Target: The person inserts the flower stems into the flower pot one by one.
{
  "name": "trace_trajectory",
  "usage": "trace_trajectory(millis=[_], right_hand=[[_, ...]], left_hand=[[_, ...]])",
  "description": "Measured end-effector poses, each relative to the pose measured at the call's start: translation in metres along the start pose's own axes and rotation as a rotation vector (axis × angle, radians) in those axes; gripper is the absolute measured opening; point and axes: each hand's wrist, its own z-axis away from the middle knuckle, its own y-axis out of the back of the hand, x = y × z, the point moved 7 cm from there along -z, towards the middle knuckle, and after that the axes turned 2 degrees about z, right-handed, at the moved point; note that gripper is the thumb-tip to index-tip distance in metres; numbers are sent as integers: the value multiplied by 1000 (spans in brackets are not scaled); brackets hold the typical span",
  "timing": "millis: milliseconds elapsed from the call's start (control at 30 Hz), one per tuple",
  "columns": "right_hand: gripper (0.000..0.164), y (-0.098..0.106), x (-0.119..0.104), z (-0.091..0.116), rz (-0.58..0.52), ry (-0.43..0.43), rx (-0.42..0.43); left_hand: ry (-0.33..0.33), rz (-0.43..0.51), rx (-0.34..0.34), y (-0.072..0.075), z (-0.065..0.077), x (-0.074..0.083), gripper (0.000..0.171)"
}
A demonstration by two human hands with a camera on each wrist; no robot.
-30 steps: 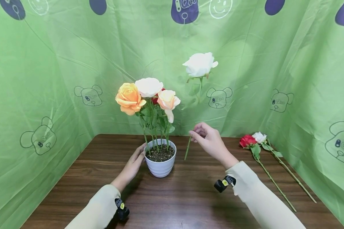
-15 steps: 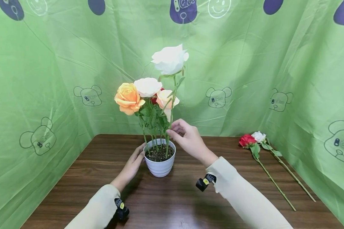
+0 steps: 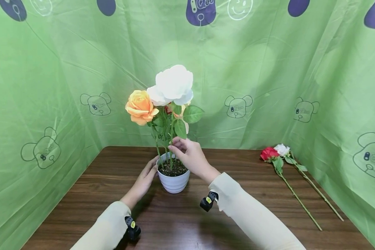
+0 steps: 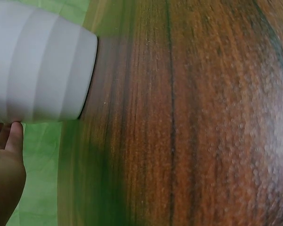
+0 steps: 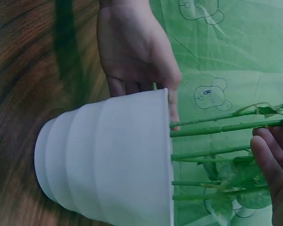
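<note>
Right hand (image 3: 190, 158) pinches white rose (image 3: 174, 82) stem; left hand (image 3: 143, 180) touches pot (image 3: 174, 182).

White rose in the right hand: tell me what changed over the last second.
The right hand carried the white rose leftward from beside the pot to over it, then lowered it, stem end into the soil among the other stems. Its fingers kept pinching the stem. The left hand stayed against the pot; the two roses on the table did not move.

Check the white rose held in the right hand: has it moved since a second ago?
Yes. The white rose went left and down, from right of the white pot to over it, its stem now in the soil, pinched by the right hand.
</note>
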Motion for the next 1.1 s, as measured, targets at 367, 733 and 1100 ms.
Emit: trace_trajectory(millis=[367,733,1100], right_hand=[[14,-18,14,1,-19,-89,-19],[17,-23,15,0,54,-75,-36],[16,-31,14,2,143,-16,-44]], left_hand=[[3,-11,4,1,1,-2,51],[5,-4,-5,1,1,-1,50],[-6,-11,-6,1,1,-1,50]])
